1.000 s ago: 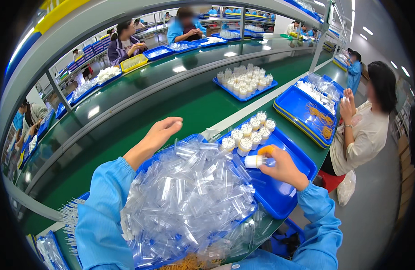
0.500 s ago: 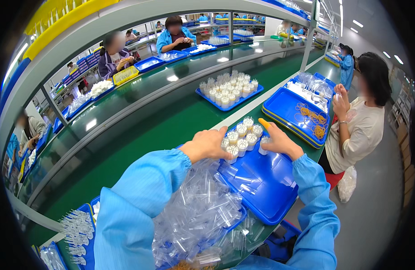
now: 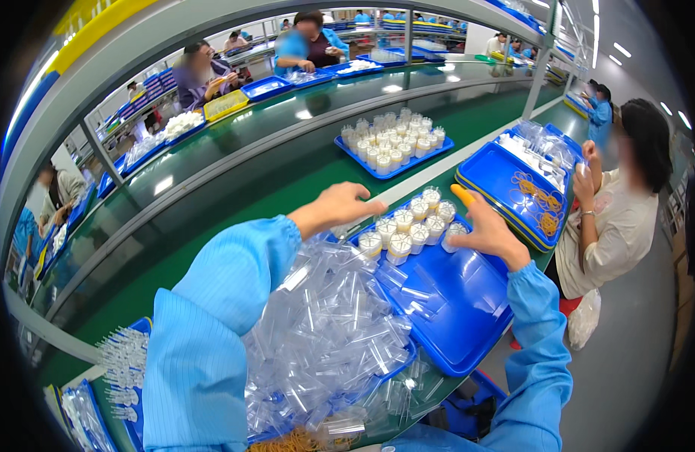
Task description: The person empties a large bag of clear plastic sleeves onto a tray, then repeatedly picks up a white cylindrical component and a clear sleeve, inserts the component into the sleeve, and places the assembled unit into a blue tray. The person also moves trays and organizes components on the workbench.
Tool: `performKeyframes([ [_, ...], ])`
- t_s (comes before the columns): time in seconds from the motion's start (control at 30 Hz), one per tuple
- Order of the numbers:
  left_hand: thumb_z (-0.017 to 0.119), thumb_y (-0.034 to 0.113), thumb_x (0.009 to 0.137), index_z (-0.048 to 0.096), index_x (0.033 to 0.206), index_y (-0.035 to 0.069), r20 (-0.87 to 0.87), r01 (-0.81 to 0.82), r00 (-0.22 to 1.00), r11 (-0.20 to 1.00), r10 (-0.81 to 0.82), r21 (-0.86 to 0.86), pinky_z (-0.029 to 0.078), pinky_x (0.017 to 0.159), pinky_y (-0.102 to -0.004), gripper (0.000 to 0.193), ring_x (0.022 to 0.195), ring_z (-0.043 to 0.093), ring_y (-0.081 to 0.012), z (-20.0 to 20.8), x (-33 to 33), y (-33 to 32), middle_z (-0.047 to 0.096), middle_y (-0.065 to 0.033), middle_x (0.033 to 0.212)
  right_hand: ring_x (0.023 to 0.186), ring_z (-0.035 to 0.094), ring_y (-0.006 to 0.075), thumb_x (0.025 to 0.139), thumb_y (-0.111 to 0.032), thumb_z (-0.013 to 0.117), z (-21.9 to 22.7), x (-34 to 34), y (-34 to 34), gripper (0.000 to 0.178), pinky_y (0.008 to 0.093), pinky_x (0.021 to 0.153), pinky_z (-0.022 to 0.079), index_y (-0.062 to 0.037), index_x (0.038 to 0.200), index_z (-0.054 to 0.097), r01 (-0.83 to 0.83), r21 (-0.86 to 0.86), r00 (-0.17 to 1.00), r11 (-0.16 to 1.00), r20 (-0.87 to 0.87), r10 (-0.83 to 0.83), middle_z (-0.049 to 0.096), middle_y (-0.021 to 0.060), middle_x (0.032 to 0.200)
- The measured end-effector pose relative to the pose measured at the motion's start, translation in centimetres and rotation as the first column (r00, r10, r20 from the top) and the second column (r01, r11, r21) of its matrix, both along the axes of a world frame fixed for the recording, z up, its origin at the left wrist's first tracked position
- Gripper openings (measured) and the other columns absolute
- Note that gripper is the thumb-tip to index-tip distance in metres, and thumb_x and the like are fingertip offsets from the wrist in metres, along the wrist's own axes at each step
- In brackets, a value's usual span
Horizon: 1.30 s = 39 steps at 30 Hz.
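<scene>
Small white-and-yellow cylinders in clear sleeves (image 3: 402,245) stand upright in rows at the far end of a blue tray (image 3: 460,324). My left hand (image 3: 338,207) hovers left of the rows, fingers stretched and nothing in them. At the right end of the rows is my right hand (image 3: 489,232), its fingers spread and a yellow finger cot (image 3: 462,196) on one of them. Its thumb reaches a single cylinder (image 3: 454,237); whether it presses on it I cannot tell. Loose clear plastic sleeves (image 3: 419,290) lie flat in the tray.
A large heap of clear plastic sleeves (image 3: 325,324) fills a tray before me, with rubber bands (image 3: 287,441) at its near edge. A full tray of cylinders (image 3: 396,147) sits on the green belt (image 3: 287,192). Stacked trays with rubber bands (image 3: 539,200) and a co-worker (image 3: 618,196) are at right.
My left hand has moved left, off the cylinders it was beside. My right hand stays by the end cylinder. The head view has shifted slightly.
</scene>
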State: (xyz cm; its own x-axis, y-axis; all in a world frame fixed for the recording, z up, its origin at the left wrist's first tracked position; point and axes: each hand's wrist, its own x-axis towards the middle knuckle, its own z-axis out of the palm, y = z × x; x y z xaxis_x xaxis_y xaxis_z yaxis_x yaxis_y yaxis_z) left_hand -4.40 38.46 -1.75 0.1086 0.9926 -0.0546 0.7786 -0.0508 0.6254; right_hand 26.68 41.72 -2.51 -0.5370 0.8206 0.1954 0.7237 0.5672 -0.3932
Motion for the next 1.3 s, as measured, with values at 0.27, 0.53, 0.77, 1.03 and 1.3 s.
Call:
performKeyframes([
  [0.27,0.055,0.029,0.085,0.060,0.123,0.017,-0.317,0.081,0.943,0.994,-0.101,-0.075,0.045,0.094,-0.0407,0.041,0.111,0.057,-0.0309,-6.8,-4.7,4.5,0.062,-0.0143,0.119,0.108,0.052,0.0334,0.079,-0.015,0.066,3.2,-6.4,-1.9,0.056,0.0384,0.095,0.041,-0.0064,0.131,0.048,-0.358,0.216,0.881,0.909,-0.244,0.405,0.053,0.0178,0.120],
  [0.53,0.069,0.050,0.075,0.063,0.117,0.020,-0.365,0.030,0.929,0.996,-0.059,-0.084,0.047,0.090,-0.0419,0.052,0.110,0.057,-0.0306,-7.3,-2.9,4.3,0.060,-0.0120,0.116,0.099,0.060,0.0321,0.080,-0.018,0.066,1.2,-13.6,5.2,0.038,0.0381,0.087,0.046,-0.0028,0.115,0.059,-0.427,0.102,0.904,0.898,0.070,0.422,0.064,0.0166,0.102],
  [0.77,0.079,0.045,0.065,0.063,0.115,0.016,-0.372,0.104,0.918,0.988,-0.141,-0.117,0.049,0.087,-0.0400,0.059,0.109,0.058,-0.0297,-7.7,-4.1,4.1,0.061,-0.0108,0.114,0.103,0.058,0.0301,0.077,-0.018,0.068,0.6,-12.9,6.4,0.041,0.0388,0.086,0.047,-0.0063,0.115,0.061,-0.376,0.099,0.921,0.921,-0.071,0.384,0.064,0.0149,0.106],
  [1.03,0.083,0.026,0.064,0.058,0.119,0.022,-0.455,0.188,0.862,0.974,-0.224,-0.124,0.048,0.086,-0.0413,0.061,0.108,0.056,-0.0319,-7.8,-3.7,3.7,0.054,-0.0100,0.115,0.078,0.064,0.0255,0.079,-0.016,0.068,2.8,-7.3,-0.3,0.025,0.0347,0.066,0.050,-0.0051,0.101,0.064,-0.327,-0.050,0.945,0.944,-0.032,0.326,0.066,0.0117,0.084],
  [1.3,0.073,0.007,0.067,0.042,0.137,0.031,-0.304,0.233,0.916,0.964,-0.262,-0.128,0.047,0.086,-0.0422,0.080,0.104,0.055,-0.0342,-8.0,-3.5,4.2,0.048,-0.0149,0.115,0.111,0.052,0.0362,0.082,-0.023,0.067,-2.8,-3.5,-5.6,0.055,0.0410,0.092,0.045,-0.0056,0.131,0.047,-0.486,-0.157,0.871,0.860,-0.009,0.491,0.046,0.0191,0.129],
])
